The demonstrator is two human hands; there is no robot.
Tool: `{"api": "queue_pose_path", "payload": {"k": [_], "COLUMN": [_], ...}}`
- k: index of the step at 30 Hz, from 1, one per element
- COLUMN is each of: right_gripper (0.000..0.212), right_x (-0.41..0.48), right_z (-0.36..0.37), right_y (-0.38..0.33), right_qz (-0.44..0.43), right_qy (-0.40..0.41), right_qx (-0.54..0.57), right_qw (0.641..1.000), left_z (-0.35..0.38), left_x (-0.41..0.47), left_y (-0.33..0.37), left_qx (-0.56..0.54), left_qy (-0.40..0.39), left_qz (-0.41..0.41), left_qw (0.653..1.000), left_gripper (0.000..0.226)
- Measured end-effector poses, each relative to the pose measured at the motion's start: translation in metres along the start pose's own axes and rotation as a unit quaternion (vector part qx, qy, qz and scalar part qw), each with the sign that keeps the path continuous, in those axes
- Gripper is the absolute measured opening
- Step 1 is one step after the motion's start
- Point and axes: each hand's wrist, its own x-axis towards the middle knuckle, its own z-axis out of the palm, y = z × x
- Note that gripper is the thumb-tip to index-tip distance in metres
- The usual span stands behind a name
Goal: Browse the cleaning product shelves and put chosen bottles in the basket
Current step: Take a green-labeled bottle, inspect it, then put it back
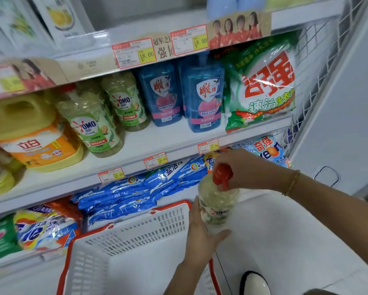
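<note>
Head view: bottle (218, 207) label blurred; right hand (249, 169) partly covers cap (221, 175); basket (136, 231) cropped.

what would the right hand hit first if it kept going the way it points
The red cap of the bottle, which the right hand grips; beyond it, probably the blue bags, though depth is unclear.
</note>
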Motion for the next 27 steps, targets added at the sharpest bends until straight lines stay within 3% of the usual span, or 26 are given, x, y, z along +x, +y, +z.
{"api": "queue_pose_path", "payload": {"k": [5, 7, 13, 18, 20, 23, 27], "right_gripper": [0.028, 0.029, 0.038, 0.045, 0.038, 0.027, 0.037], "right_x": [0.005, 0.007, 0.029, 0.063, 0.080, 0.113, 0.147], "right_z": [-0.077, -0.094, -0.100, -0.066, -0.050, -0.014, 0.047], "right_y": [-0.079, -0.101, -0.110, -0.088, -0.072, -0.039, -0.006], "right_qz": [-0.083, -0.111, -0.099, -0.089, -0.078, 0.003, 0.081], "right_qy": [0.120, 0.173, 0.314, 0.346, 0.352, 0.324, 0.190], "right_qx": [-0.013, -0.013, 0.130, 0.304, 0.337, 0.247, 0.118], "right_qw": [0.989, 0.979, 0.935, 0.883, 0.870, 0.913, 0.971], "left_z": [-0.021, -0.042, -0.120, -0.164, -0.174, -0.179, -0.180], "left_x": [0.013, 0.024, 0.074, 0.123, 0.140, 0.158, 0.181], "left_y": [0.074, 0.098, 0.127, 0.124, 0.116, 0.101, 0.093], "left_qx": [-0.048, -0.053, 0.030, 0.113, 0.125, 0.134, 0.116], "left_qy": [0.215, 0.258, 0.244, 0.235, 0.232, 0.227, 0.256], "left_qz": [0.072, 0.120, 0.232, 0.263, 0.264, 0.236, 0.213], "left_qw": [0.973, 0.957, 0.941, 0.929, 0.928, 0.935, 0.936], "left_gripper": [0.124, 0.120, 0.104, 0.100, 0.100, 0.102, 0.105]}}
